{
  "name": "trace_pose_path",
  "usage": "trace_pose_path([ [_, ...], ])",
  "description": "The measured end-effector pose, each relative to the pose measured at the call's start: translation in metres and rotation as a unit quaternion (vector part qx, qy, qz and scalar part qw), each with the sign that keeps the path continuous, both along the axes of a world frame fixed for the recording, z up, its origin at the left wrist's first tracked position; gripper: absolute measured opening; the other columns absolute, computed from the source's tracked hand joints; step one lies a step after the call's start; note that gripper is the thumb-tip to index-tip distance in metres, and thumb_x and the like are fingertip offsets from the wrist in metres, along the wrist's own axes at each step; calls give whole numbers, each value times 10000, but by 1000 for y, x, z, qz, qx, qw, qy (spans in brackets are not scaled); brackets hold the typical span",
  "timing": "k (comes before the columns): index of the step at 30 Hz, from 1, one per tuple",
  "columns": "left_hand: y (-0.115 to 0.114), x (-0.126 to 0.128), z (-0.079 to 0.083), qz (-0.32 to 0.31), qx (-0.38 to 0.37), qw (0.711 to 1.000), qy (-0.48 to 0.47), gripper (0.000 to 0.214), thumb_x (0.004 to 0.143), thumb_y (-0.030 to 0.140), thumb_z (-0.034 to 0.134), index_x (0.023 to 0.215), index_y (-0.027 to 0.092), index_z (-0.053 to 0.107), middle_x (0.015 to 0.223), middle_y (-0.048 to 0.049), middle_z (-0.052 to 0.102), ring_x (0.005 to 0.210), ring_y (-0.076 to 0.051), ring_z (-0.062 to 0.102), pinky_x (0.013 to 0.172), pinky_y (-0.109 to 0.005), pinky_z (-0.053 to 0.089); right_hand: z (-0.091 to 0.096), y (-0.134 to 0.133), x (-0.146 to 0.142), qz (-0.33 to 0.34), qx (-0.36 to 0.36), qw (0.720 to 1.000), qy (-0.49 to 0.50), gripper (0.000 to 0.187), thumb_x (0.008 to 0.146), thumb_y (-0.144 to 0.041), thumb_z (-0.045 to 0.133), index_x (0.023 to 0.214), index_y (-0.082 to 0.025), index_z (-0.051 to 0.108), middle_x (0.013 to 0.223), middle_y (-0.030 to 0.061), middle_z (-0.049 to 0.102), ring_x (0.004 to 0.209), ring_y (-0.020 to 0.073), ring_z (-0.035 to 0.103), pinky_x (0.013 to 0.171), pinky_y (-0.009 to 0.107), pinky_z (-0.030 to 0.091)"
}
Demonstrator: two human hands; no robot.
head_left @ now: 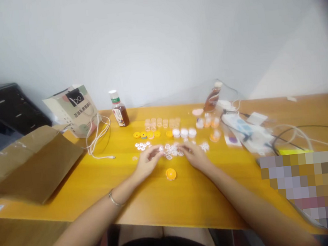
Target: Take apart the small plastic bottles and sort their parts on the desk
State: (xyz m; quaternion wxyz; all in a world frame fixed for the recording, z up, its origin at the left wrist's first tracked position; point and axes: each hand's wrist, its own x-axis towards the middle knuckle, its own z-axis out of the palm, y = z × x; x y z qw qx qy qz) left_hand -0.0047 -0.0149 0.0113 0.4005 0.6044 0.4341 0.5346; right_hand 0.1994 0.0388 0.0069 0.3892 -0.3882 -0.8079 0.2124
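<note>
Forearms come in from the bottom edge, a thin bracelet (115, 200) on the left wrist, and meet just below the middle of the frame. The left hand (147, 161) and right hand (194, 155) lie knuckles up with fingers curled inward. Their tips are at a small heap of clear caps (172, 151) between them. The picture is too blurred to show whether either hand pinches a cap or only touches the heap.

Just below the hands a single orange lid (171, 173) lies apart on the yellow table (160, 200). Left of the heap is a scatter of white pieces (142, 145), and right of it a small clear cluster (204, 147).

Above these run two lines:
- **Nearer line:** yellow discs (146, 134), then white jars (184, 132).
- **Farther line:** a row of clear little cups (161, 122).

Judging by this, part of the sorting is done, since the discs, jars and cups stand in order. The caps under the fingers and the loose pieces beside them are still unsorted.

Farther out:
- **Upper middle:** a red-labelled bottle (119, 110).
- **Left of the bottle:** a paper bag (72, 108) and a looped white cable (98, 139).
- **Left edge:** flattened cardboard (34, 162).
- **Right:** a tilted bottle (213, 97) and a power strip (239, 125) with its cords.
</note>
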Motion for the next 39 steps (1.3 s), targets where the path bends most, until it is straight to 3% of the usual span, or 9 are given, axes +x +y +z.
trace_pose_path([
  [6,-2,0,3,-30,-18,999,-15,333,774,351,593,1023,129,593,920,-82,664,806,-162,637,832,-317,489,-4,-2,-6,63,9,997,-34,155,820,-260,524,805,-207,669,752,44,597,729,166,559,687,313,453],
  [17,-3,-1,10,-23,-44,999,-23,340,785,347,582,1035,119,617,936,-86,671,795,-152,628,828,-300,484,-5,-1,-6,33,17,999,-31,137,787,-301,584,796,-198,674,747,45,582,733,168,547,682,312,433],
  [23,-9,1,17,-69,-30,996,43,304,826,354,525,1005,137,640,860,-68,662,728,-136,596,756,-285,492,16,-18,-12,40,-70,996,36,153,812,-309,543,799,-191,640,748,25,626,695,141,561,654,280,445],
  [29,-11,3,14,-106,-52,993,4,249,809,314,566,984,138,545,790,-42,619,715,-114,584,716,-249,472,27,-37,-27,90,-189,970,125,167,815,-322,527,892,-187,587,800,21,667,704,130,607,659,271,471],
  [34,-10,1,11,-73,-48,996,34,259,810,314,568,994,157,477,814,-35,601,750,-114,575,734,-240,449,29,-41,-38,84,-195,965,152,121,795,-296,544,786,-178,572,715,12,645,657,119,594,630,261,473],
  [39,-11,-3,12,-35,-51,985,160,281,859,382,463,739,149,562,689,-11,581,664,-111,529,657,-219,418,35,-40,-42,80,-187,966,158,100,794,-286,550,799,-186,554,717,10,631,662,121,594,648,270,482],
])
